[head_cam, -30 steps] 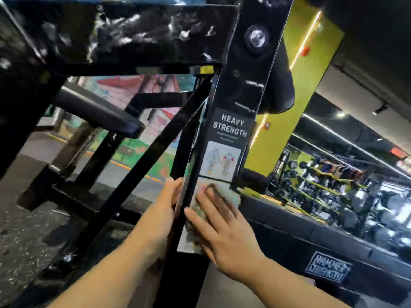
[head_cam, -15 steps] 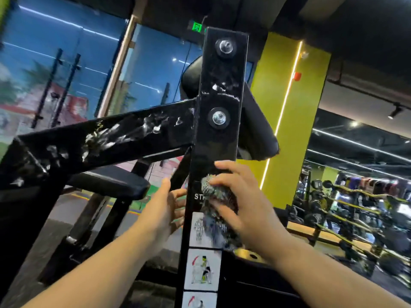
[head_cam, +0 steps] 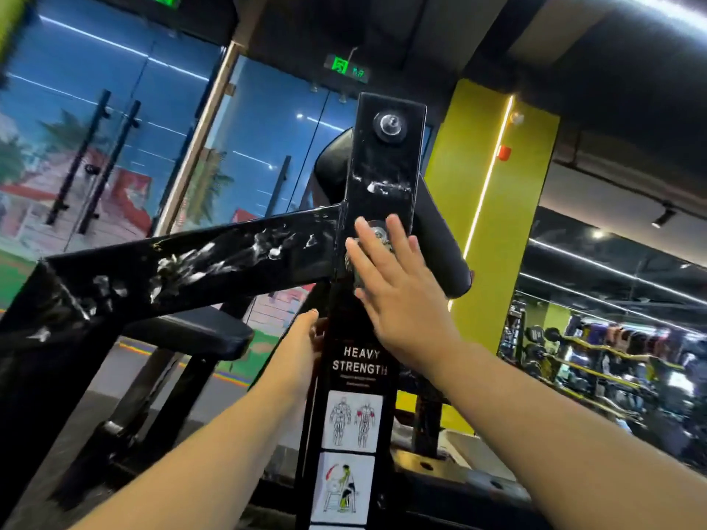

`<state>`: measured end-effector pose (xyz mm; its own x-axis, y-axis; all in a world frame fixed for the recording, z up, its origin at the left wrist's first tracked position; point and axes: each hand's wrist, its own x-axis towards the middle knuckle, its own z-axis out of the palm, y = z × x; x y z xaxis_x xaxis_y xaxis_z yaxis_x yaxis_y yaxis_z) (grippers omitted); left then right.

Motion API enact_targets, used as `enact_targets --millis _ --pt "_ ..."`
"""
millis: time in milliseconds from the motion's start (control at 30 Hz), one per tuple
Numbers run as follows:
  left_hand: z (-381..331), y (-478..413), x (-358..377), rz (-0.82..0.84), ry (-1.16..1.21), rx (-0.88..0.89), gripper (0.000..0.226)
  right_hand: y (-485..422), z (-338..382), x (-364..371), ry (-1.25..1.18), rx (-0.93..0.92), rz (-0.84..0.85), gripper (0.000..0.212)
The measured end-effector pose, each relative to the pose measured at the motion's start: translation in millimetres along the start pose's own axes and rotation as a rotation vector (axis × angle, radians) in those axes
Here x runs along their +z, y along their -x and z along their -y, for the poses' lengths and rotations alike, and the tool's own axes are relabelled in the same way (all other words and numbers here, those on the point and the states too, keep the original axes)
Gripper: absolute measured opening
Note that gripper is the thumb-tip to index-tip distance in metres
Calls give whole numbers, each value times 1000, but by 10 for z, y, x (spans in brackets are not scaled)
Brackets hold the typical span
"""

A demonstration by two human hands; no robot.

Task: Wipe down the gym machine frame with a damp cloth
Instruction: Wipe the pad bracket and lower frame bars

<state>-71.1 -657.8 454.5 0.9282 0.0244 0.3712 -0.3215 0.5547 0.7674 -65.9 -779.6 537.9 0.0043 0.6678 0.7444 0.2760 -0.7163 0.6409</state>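
1. Head camera looks up at a black gym machine. Its upright post (head_cam: 382, 174) runs through the centre of the frame, and a cross beam (head_cam: 214, 269) slopes away to the lower left.
2. The right hand (head_cam: 398, 296) lies flat on the front face of the post at centre frame. Its fingers (head_cam: 365, 235) are straight and spread, pressing a grey cloth (head_cam: 378, 236) against the metal. Only scraps of the cloth show between and beside the fingers.
3. The left hand (head_cam: 306, 346) is at the post's left edge, just above the "HEAVY STRENGTH" label (head_cam: 359, 363). Its fingers are hidden behind the post, so I cannot tell whether it grips or only rests there.
4. Likely done: the post face from the hand down past the label and the exercise stickers (head_cam: 352, 418) looks dark and free of smears.
5. Likely left: white streaks (head_cam: 382, 187) cross the post just above the fingertips, below the top bolt (head_cam: 388, 126).
6. Also left: heavier white smears (head_cam: 199, 262) run along the cross beam, down to its blurred lower-left end. I cannot tell whether these are residue or scuffed paint.
7. Judged from this, the job is partway through. The top of the upright comes next, and the whole cross beam is still to be wiped.
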Motion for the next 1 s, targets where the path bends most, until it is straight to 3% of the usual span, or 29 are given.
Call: enact_targets --millis 67,167,200,333,367,467,500,600,633,700,767,800,867,1000 --pt "25 -32 -19 2 37 21 47 192 191 80 -69 -92 39 55" --pt "-28 50 -20 65 97 10 66 510 186 61 -46 -478 199 63" --pt "-23 59 -20 94 75 10 69 427 68 35 -22 -516 197 61" --pt "-37 115 -19 37 -34 45 65 -32 -114 -7 -73 -113 54 49" --pt "-45 143 -10 -23 -116 86 61 41 -51 13 -117 -146 57 50" --pt "-118 302 -60 -223 -782 444 41 481 -77 45 -128 -494 140 50" --pt "-242 395 -43 -310 -869 598 34 548 -168 42 -127 -517 134 48" --pt "-932 470 110 -392 -940 1059 37 413 -406 71 -224 -250 55 42" --pt "-1174 324 133 -423 -1070 1098 42 284 -437 61 -287 -139 33 45" --pt "-1621 -40 194 -373 -1495 871 37 -46 -453 18 -401 66 -27 54" --pt "-1797 -346 245 -249 -1631 516 13 -388 -438 -26 -454 202 -46 55" --pt "-1842 -415 282 -203 -1640 403 19 -511 -431 -38 -454 220 -46 53" --pt "-1843 -433 305 -64 -1657 283 31 -593 -413 -45 -413 158 -28 51" --pt "-1778 -404 257 -37 -1750 179 35 -451 -590 -116 -258 -140 106 50"
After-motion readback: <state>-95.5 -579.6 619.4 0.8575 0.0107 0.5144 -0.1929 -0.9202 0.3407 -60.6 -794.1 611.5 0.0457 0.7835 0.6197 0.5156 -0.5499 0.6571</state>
